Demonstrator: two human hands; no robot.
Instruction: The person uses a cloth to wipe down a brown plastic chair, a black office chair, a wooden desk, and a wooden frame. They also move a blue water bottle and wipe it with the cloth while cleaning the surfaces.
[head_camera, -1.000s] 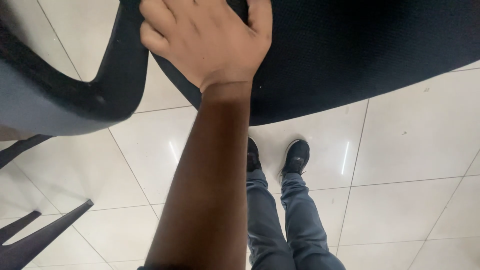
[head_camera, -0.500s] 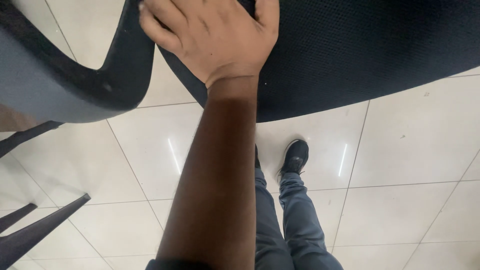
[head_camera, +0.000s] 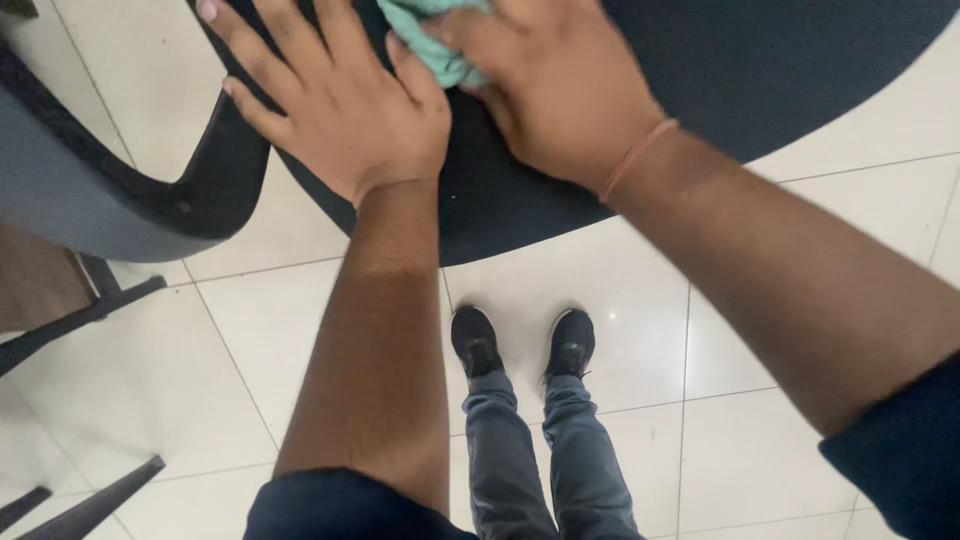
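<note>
A black mesh chair seat (head_camera: 760, 70) fills the top of the head view. My left hand (head_camera: 335, 100) lies flat on its near left edge with fingers spread, next to the dark armrest (head_camera: 130, 205). My right hand (head_camera: 555, 85) presses a crumpled teal cloth (head_camera: 435, 35) against the seat; the cloth shows only between the two hands. A thin orange band circles my right wrist.
White glossy floor tiles (head_camera: 800, 300) lie below. My two black shoes (head_camera: 520, 345) and grey-blue trouser legs stand just under the seat's edge. Dark chair legs (head_camera: 85, 510) reach in at the lower left, and another dark frame (head_camera: 70, 320) stands at the left.
My right hand has come into view with the teal cloth on the seat. My left hand has flattened, its fingers spread, and sits lower in the picture. The view shifted.
</note>
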